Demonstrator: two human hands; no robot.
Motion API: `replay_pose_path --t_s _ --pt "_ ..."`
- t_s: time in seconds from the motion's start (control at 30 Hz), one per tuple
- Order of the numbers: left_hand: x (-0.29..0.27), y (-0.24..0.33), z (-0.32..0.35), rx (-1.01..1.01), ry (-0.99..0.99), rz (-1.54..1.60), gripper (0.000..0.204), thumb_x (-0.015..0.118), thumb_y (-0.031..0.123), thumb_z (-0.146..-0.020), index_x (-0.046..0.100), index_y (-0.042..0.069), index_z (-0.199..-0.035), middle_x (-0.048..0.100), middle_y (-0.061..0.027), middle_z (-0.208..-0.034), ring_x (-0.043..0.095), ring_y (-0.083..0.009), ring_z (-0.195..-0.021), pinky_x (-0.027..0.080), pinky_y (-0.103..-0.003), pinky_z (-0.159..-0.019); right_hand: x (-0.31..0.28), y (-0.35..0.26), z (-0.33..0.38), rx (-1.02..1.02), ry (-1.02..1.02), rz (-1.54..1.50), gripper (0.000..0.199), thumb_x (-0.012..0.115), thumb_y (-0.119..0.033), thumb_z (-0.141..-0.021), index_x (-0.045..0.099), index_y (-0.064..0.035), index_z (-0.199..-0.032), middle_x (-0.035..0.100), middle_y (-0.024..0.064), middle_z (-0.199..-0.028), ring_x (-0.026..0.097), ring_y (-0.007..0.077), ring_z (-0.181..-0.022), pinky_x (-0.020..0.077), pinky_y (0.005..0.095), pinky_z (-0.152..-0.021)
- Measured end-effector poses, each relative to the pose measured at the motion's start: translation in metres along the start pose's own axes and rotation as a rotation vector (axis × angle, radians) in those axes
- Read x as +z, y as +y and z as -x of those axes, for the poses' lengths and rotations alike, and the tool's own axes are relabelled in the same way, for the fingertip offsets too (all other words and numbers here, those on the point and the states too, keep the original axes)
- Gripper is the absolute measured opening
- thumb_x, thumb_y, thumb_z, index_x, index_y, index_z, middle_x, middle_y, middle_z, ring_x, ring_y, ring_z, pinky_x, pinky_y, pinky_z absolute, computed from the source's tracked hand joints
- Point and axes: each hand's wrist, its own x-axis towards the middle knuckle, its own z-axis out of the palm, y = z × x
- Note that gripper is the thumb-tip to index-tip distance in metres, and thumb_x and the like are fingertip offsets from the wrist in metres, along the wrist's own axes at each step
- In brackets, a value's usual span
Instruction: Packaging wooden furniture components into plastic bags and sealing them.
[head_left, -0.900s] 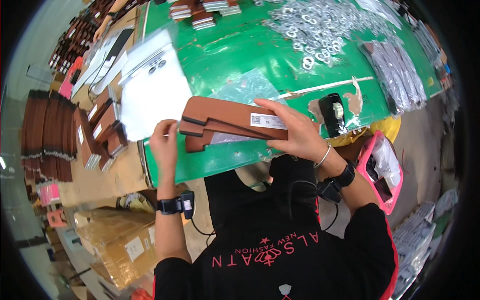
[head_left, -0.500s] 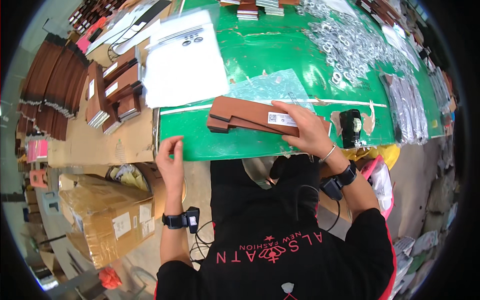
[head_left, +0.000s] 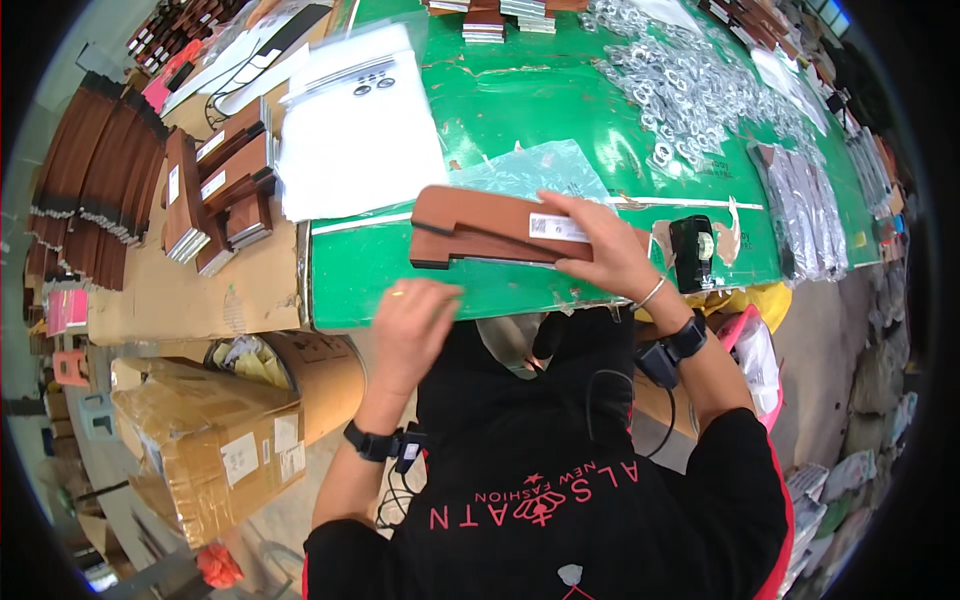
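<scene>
My right hand [head_left: 608, 248] grips the right end of two flat brown wood-look boards [head_left: 470, 212], thumb on the near side and fingers over the far side. The boards lie one over the other at the front of the green table, slightly fanned, with dark notched left ends. A white label [head_left: 557, 228] on the upper board shows beside my fingers. My left hand [head_left: 412, 330] is raised at the table's front edge, below the boards' left end and apart from them. Motion smears its fingers. Behind the boards lies a clear plastic bag [head_left: 545, 170].
White plastic bags [head_left: 360, 150] are stacked at the back left, beside labelled brown bundles [head_left: 240, 180] and taller brown stacks [head_left: 90, 170]. Metal rings [head_left: 670, 105] are heaped at the back right. A black holder [head_left: 692, 252] and plastic-wrapped packs [head_left: 795, 215] lie to the right.
My left hand has moved right, toward the boards' left end. In my right hand, the boards have tilted and fanned slightly, and more of the lower one shows.
</scene>
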Motion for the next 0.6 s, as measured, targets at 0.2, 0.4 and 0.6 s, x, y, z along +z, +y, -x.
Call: replay_pose_path --t_s 0.2,0.4,0.6 --pt "0.049 0.021 -0.072 0.313 -0.175 -0.172 0.061 0.080 0.014 -0.071 0.057 0.014 -0.128 0.054 -0.0075 -0.124 0.053 -0.0276 -0.114 0.041 -0.043 -0.093 -0.031 -0.011 0.010 0.139 0.296 -0.300 0.084 0.077 -0.004 -0.073 0.041 -0.0088 -0.149 0.052 0.0113 -0.145 0.053 0.0288 -0.130 0.0420 0.0384 -0.109" --pt "0.058 0.004 -0.098 0.252 -0.452 -0.042 0.068 0.083 0.015 -0.068 0.055 0.015 -0.130 0.053 -0.0088 -0.115 0.052 -0.0294 -0.112 0.042 -0.043 -0.092 -0.040 -0.005 0.039 0.232 0.400 -0.403 0.086 0.077 -0.002 -0.073 0.040 -0.0092 -0.150 0.054 0.0130 -0.140 0.056 0.0244 -0.125 0.0429 0.0366 -0.106" --pt "0.035 0.008 -0.084 0.101 -0.657 0.181 0.060 0.081 0.019 -0.073 0.057 0.012 -0.127 0.059 -0.0105 -0.114 0.057 -0.0322 -0.107 0.047 -0.041 -0.092 -0.048 -0.002 0.068 0.368 0.402 -0.662 0.093 0.077 0.003 -0.074 0.031 -0.0081 -0.154 0.052 0.0136 -0.139 0.049 0.0215 -0.130 0.0340 0.0341 -0.112"
